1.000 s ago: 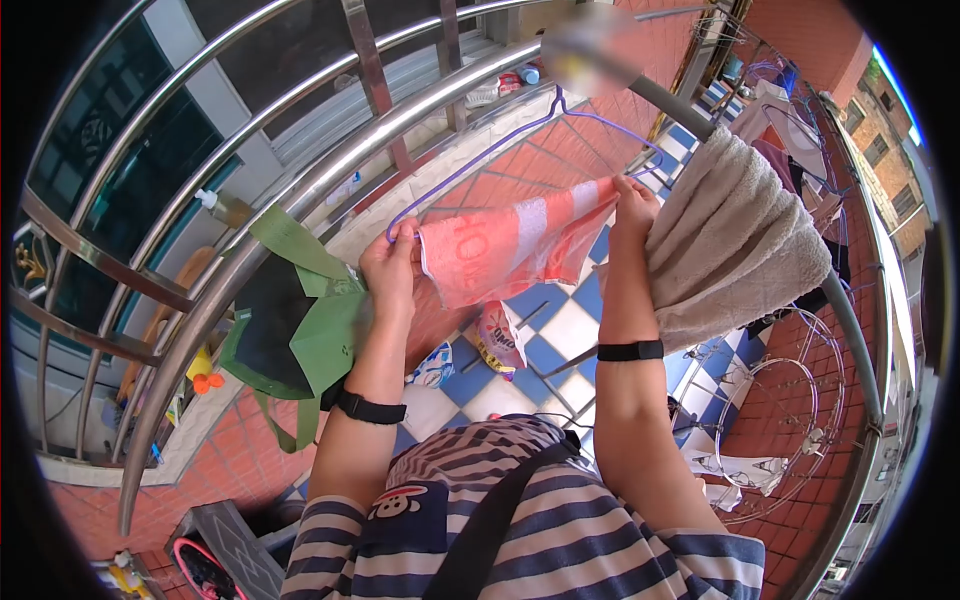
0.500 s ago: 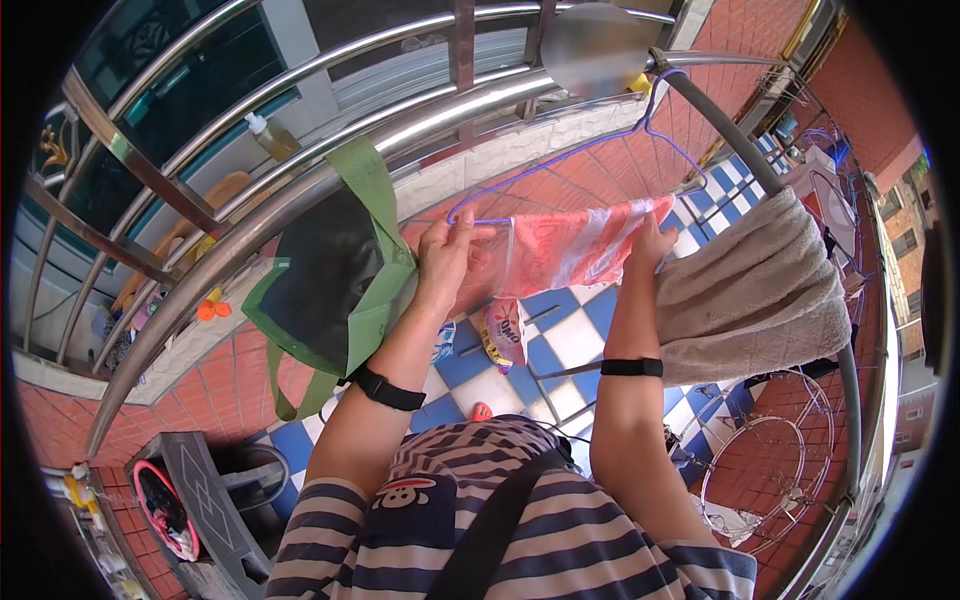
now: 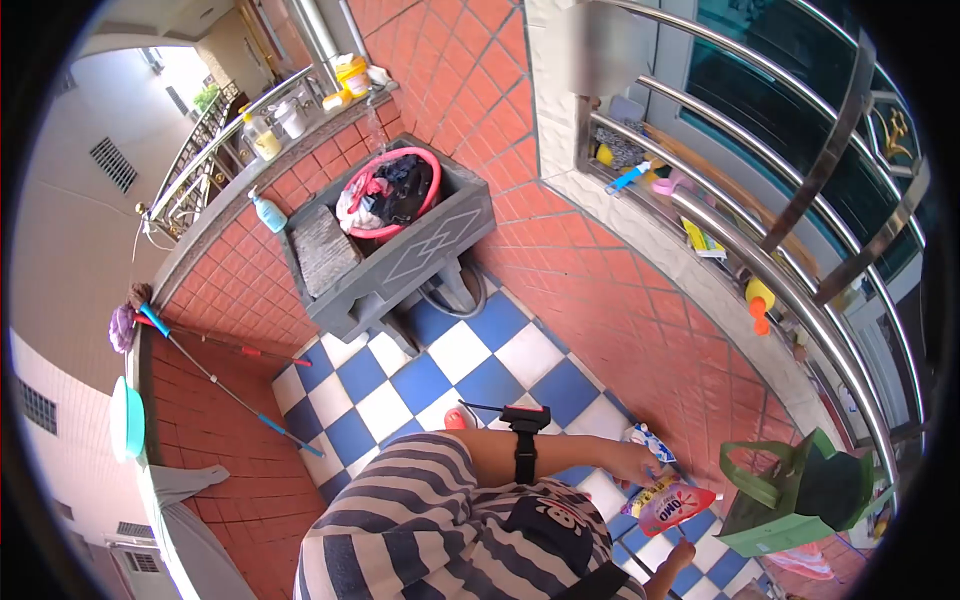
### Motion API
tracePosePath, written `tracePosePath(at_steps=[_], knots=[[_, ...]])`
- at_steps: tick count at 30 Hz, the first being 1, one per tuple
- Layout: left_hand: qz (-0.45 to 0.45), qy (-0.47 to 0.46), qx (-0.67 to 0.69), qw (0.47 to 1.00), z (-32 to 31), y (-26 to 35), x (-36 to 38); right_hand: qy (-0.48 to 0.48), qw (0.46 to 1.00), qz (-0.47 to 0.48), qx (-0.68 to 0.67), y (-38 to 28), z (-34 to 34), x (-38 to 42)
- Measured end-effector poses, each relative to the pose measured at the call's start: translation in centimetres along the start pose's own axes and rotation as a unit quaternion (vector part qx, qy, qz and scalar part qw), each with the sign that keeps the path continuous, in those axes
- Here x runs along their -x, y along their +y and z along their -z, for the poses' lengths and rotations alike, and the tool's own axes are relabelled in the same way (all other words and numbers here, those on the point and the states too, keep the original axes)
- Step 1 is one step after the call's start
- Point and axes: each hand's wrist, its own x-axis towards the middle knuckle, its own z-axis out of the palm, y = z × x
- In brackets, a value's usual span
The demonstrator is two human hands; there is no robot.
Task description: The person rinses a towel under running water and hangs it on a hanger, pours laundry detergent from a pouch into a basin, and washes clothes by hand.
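Observation:
My left hand (image 3: 632,462) reaches out to the right, fingers loosely apart, overlapping the edge of a yellow-and-pink OMO detergent bag (image 3: 677,508). Just beyond that hand sits a blue-and-white packet (image 3: 650,441). Lower down, my right hand (image 3: 681,554) shows only in part, just below the detergent bag, its fingers too small to read. A green tote bag (image 3: 775,535) hangs at the railing to the right of both hands. Beneath the tote, a bit of the pink-and-white striped cloth (image 3: 802,562) shows, away from my hands.
A grey stone wash sink (image 3: 440,245) holds a pink basin (image 3: 432,180) of dark and pink laundry. Steel railings (image 3: 800,290) curve along the right. A mop pole (image 3: 215,380) leans by the left wall. Pump bottles (image 3: 268,213) stand near the sink.
My view has swung left, bringing the sink and basin up to the centre. Both hands have come off the striped cloth on the purple hanger, which is now at the lower right.

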Motion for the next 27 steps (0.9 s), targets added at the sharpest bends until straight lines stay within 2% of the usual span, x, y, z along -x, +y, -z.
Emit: tracePosePath(at_steps=[1, 3, 6, 8, 11, 12, 13, 14, 16, 17, 18, 20, 22, 24, 27], knots=[[-0.004, 0.02, 0.005, 1.0, 2.3, -1.2, 3.0, -0.047, 0.998, 0.012, 0.049, 0.1, -2.9, 1.1], [0.008, 0.152, 0.118, 0.981, 6.2, -4.4, 9.9, -0.093, 0.994, -0.025, 0.047, -3.6, -7.3, 5.4], [0.014, 0.234, 0.157, 0.959, 10.6, -9.8, 19.5, -0.137, 0.99, -0.03, 0.016, -11.7, -13.2, 9.8], [0.019, 0.289, 0.187, 0.939, 12.6, -12.7, 25.8, -0.148, 0.989, -0.013, -0.029, -19.2, -16.7, 11.8], [0.035, 0.376, 0.237, 0.895, 14.4, -16.7, 33.6, -0.138, 0.986, 0.022, -0.086, -34.1, -19.7, 16.0], [0.032, 0.379, 0.245, 0.892, 14.3, -17.9, 35.7, -0.226, 0.935, 0.254, 0.098, -36.9, -21.6, 13.3], [0.027, 0.408, 0.287, 0.866, 14.5, -19.1, 37.7, -0.249, 0.849, 0.45, 0.122, -40.4, -24.1, 10.9], [0.021, 0.436, 0.325, 0.839, 14.9, -20.2, 39.7, -0.22, 0.929, 0.281, -0.098, -44.5, -26.9, 12.8], [0.027, 0.462, 0.345, 0.816, 15.4, -22.3, 43.2, -0.196, 0.861, 0.436, -0.173, -53.7, -28.3, 17.7], [0.036, 0.487, 0.363, 0.794, 15.5, -23.3, 44.6, -0.259, 0.86, 0.401, -0.181, -58.8, -26.8, 22.3], [0.034, 0.516, 0.379, 0.768, 15.6, -24.2, 46.2, -0.312, 0.83, 0.4, -0.233, -63.4, -24.8, 27.5], [0.037, 0.574, 0.394, 0.717, 16.1, -24.8, 49.6, -0.343, 0.776, 0.472, -0.24, -70.2, -27.5, 29.5], [0.014, 0.623, 0.413, 0.664, 16.7, -25.3, 53.0, -0.308, 0.76, 0.548, -0.167, -77.2, -31.1, 31.0], [0.019, 0.674, 0.41, 0.614, 17.9, -26.3, 55.7, -0.438, 0.742, 0.451, -0.233, -83.6, -31.1, 37.1], [0.014, 0.746, 0.4, 0.532, 20.3, -26.9, 58.9, -0.462, 0.713, 0.489, -0.2, -93.5, -33.6, 42.2]])
